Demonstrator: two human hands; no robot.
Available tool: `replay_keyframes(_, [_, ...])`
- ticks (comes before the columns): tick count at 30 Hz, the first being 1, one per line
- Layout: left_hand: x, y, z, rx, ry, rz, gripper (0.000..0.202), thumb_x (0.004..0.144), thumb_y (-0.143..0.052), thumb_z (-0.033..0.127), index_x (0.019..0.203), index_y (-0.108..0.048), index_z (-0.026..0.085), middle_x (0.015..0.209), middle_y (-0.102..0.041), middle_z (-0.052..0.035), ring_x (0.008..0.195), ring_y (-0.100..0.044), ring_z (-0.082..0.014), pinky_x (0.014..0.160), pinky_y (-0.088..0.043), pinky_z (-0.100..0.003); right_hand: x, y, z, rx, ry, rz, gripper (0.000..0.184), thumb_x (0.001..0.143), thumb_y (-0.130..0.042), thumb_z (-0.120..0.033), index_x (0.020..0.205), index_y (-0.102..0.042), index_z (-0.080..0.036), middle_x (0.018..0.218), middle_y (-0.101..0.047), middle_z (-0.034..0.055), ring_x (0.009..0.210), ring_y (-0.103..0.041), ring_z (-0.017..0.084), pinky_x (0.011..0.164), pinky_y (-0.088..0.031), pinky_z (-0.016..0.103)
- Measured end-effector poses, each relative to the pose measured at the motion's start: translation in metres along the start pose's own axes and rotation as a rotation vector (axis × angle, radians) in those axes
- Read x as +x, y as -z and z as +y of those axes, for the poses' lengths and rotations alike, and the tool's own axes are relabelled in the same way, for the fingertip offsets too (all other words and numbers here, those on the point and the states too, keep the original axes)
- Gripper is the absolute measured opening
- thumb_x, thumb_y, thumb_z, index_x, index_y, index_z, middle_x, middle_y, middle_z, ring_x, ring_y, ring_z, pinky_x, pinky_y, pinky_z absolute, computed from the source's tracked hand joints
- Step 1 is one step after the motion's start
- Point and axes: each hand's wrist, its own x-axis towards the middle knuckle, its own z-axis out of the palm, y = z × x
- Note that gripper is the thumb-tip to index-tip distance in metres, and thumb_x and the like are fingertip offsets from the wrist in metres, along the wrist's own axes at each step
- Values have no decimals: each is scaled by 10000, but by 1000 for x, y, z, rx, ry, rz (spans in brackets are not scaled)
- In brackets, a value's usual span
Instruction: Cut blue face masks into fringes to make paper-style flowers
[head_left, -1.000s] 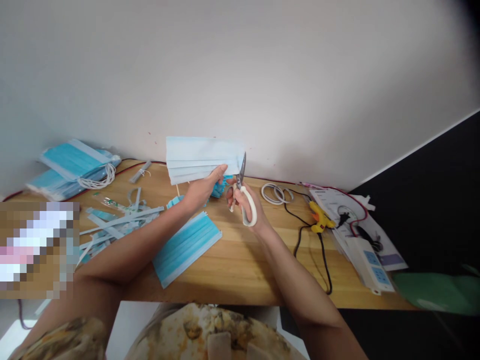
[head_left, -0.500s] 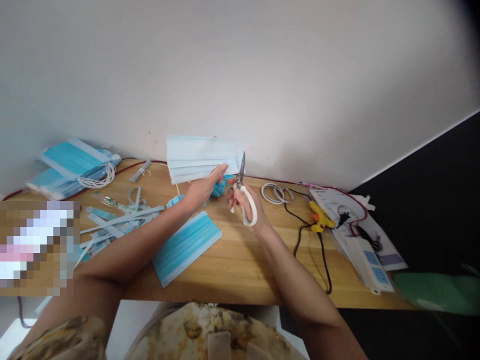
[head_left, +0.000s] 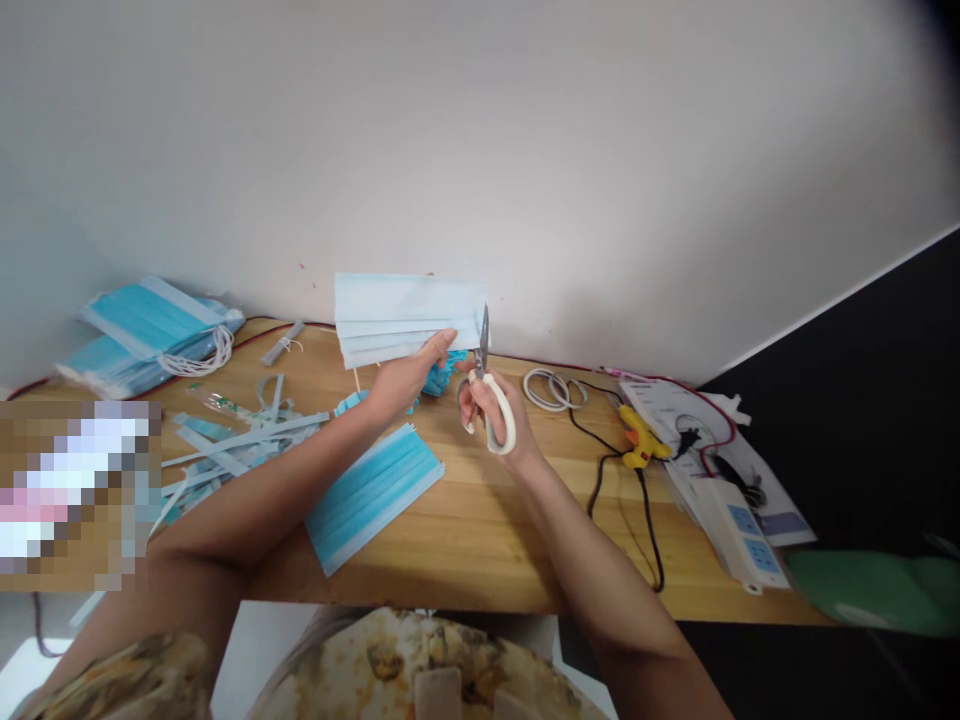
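Note:
My left hand (head_left: 409, 378) pinches the lower right corner of a pale blue face mask (head_left: 405, 316) and holds it upright above the wooden table (head_left: 480, 530). My right hand (head_left: 491, 405) grips white-handled scissors (head_left: 489, 385), blades pointing up at the mask's right edge. The blades look nearly closed against that edge. A second blue mask (head_left: 373, 494) lies flat on the table below my left forearm.
A stack of blue masks (head_left: 146, 335) lies at the far left, with cut strips (head_left: 240, 435) scattered beside it. A coiled white cord (head_left: 551, 388), a yellow glue gun (head_left: 637, 437) with black cable, a white power strip (head_left: 731, 530) and papers sit on the right. The wall stands close behind.
The scissors have shifted very slightly along the mask's right edge; the mask and both hands otherwise stay in place.

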Motion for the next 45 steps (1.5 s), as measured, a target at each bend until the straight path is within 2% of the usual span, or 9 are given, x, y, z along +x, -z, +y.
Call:
replay_keyframes(8, [-1,-2,4,-34,11,33,506,770,-661,659,539,-524,230,630,-603,-15,682,-583,-191,780,-482,-315,-2,-2,-2,41,-15,20,510,795,-721,-572,1101,-644,-170,631,-543,-46,465,-454,87,412,-350,253])
replay_keyframes(12, [-1,-2,4,-52,-36,32,490,777,-659,636,536,-513,236,628,-593,-15,678,-570,-192,813,-487,-322,-2,-3,-2,54,-11,38,523,772,-738,-583,1085,-652,-172,623,-538,-50,443,-442,82,396,-339,245])
replay_keyframes(18, [2,-1,1,-62,-58,17,491,788,-655,613,524,-493,233,608,-563,5,648,-550,-173,766,-467,-305,-2,-3,0,74,-22,46,548,752,-756,-594,1081,-657,-166,597,-535,-55,425,-432,78,379,-330,232])
replay_keyframes(27, [4,-5,-1,-142,-129,-15,488,796,-640,595,525,-457,232,600,-513,8,642,-523,-168,770,-475,-306,-1,-1,5,50,-35,68,545,737,-760,-600,1061,-667,-172,581,-529,-63,408,-420,74,378,-331,228])
replay_keyframes(34, [7,-6,-5,-183,-110,38,408,804,-633,594,648,-575,221,634,-550,-9,642,-563,-176,769,-523,-340,2,1,10,40,-17,9,577,758,-724,-639,1104,-637,-185,636,-535,-49,456,-436,87,417,-341,242])
replay_keyframes(39, [4,-6,-5,-252,-220,-23,307,838,-661,504,742,-662,212,622,-523,10,601,-518,-149,730,-527,-308,5,5,12,-9,32,-41,628,774,-678,-692,1152,-603,-196,717,-551,-26,567,-476,112,508,-380,258])
replay_keyframes(42, [2,-7,-4,-250,-247,-36,266,848,-656,483,796,-689,225,634,-507,16,603,-495,-145,722,-518,-292,5,5,11,-6,45,-36,610,781,-658,-706,1125,-589,-207,733,-547,-23,605,-487,127,549,-396,275])
replay_keyframes(45, [2,-7,-5,-236,-238,-65,279,848,-644,498,768,-676,234,654,-507,9,619,-491,-154,728,-505,-296,4,5,10,-20,55,-31,564,784,-649,-712,1042,-588,-213,743,-548,-18,622,-493,134,566,-396,285])
